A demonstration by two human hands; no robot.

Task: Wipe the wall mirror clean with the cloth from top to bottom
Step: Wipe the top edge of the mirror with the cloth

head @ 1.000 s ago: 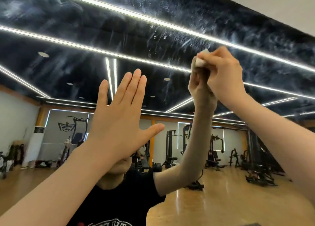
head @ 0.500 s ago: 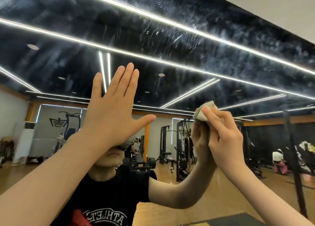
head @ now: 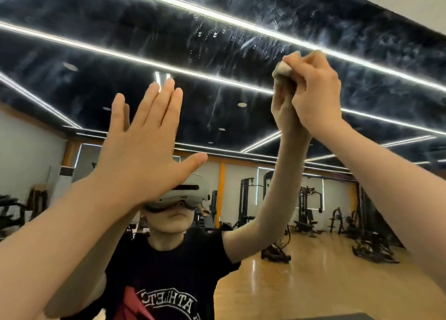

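Observation:
The wall mirror point(head: 217, 54) fills nearly the whole view, streaked with wet smears and droplets across its upper part. My right hand point(head: 313, 95) is raised high at the right and presses a small crumpled pale cloth point(head: 281, 70) against the glass; most of the cloth is hidden inside the fist. My left hand point(head: 144, 146) lies flat on the mirror at centre left, fingers spread, palm on the glass, holding nothing. Both arms and the hands are doubled by their reflections.
The mirror's top edge meets a plain wall point(head: 410, 1) at the upper right. Reflected behind me are a gym with a wooden floor point(head: 313, 283), weight machines point(head: 246, 201) and a person in a black T-shirt wearing a headset.
My right hand has swept the cloth from the top down to mid-height and back up to the upper right of the glass. The left hand has stayed flat on the mirror.

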